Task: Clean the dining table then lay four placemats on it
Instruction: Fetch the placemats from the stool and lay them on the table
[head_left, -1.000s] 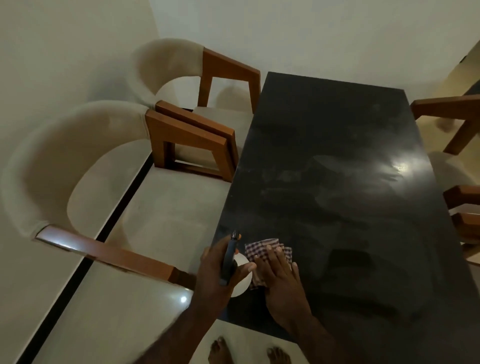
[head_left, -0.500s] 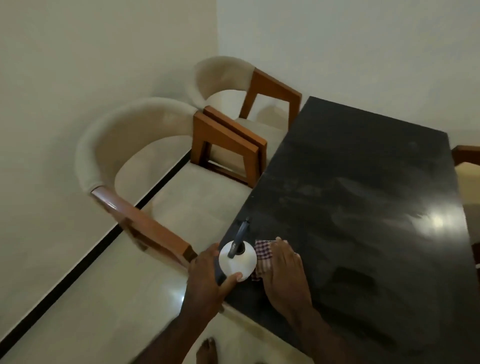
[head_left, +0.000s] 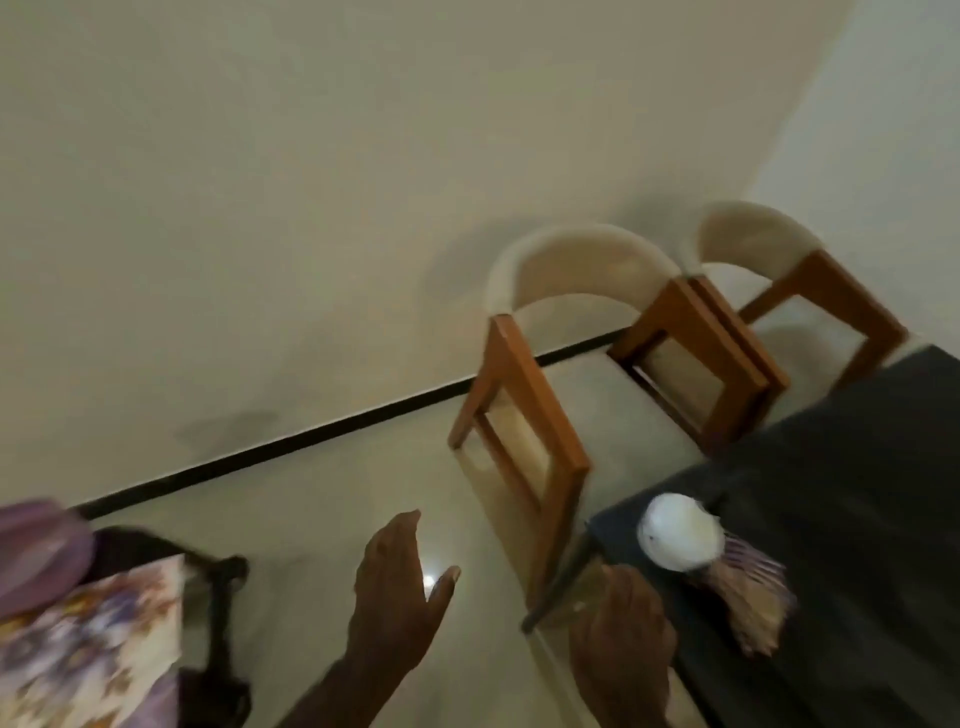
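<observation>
Finds the left hand (head_left: 400, 587) stretched forward over the pale floor (head_left: 311, 519), palm down, fingers (head_left: 390, 540) straight and close together, thumb spread, holding nothing. Puts the right hand (head_left: 618, 644) lower and to the right, back up, at the near corner of the dark counter (head_left: 857, 493); too blurred to tell whether its fingers are straight or curled, or whether they meet the edge. Shows a white spray bottle (head_left: 680, 538) standing on that corner, with the checked cloth (head_left: 753, 597) lying crumpled against it on the counter, both apart from either hand. Places two cream-backed wooden chairs, the nearer (head_left: 524, 395) and the farther (head_left: 810, 291), along the counter's left side by the wall. Leaves patterned fabric (head_left: 88, 639) over a dark frame (head_left: 223, 582) at far left.
</observation>
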